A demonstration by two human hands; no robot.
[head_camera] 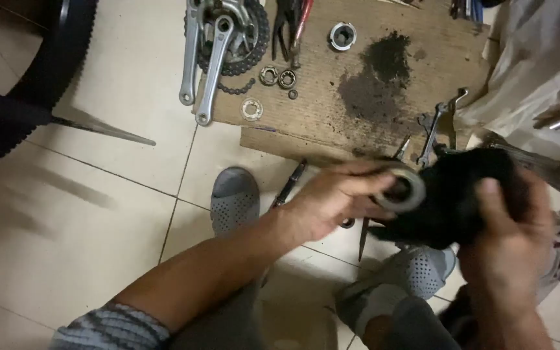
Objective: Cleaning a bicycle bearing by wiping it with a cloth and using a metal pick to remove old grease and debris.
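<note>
Metal ring (402, 190), grey and round, sits in the fingers of the left hand (332, 198), pressed against a black cloth (452, 194) that the right hand (510, 249) grips from the other side. Both hands are close together, w/ the ring and cloth between them; the left is clamped on the ring, the right is closed on the cloth, thumb on top. All of this is blurred, so finer detail of the ring I cannot tell.

Head view, places given vs. the wooden board (358, 84) on the tile floor:
- Hands, ring and cloth are just below the board's near edge, toward its right end.
- On the board, left end: a crank arm (215, 71) w/ chainring (244, 35), and near them small bearing rings (277, 77).
- On the board, top middle: a round silver cup part (343, 35); beside it a dark grease stain (374, 81).
- At the board's right edge: wrenches (437, 126).
- Below the board: two grey perforated shoes (234, 198), and a dark pen-like tool (291, 183) on the floor between board and left hand.
- Far left of the board: a black tyre (53, 58).
</note>
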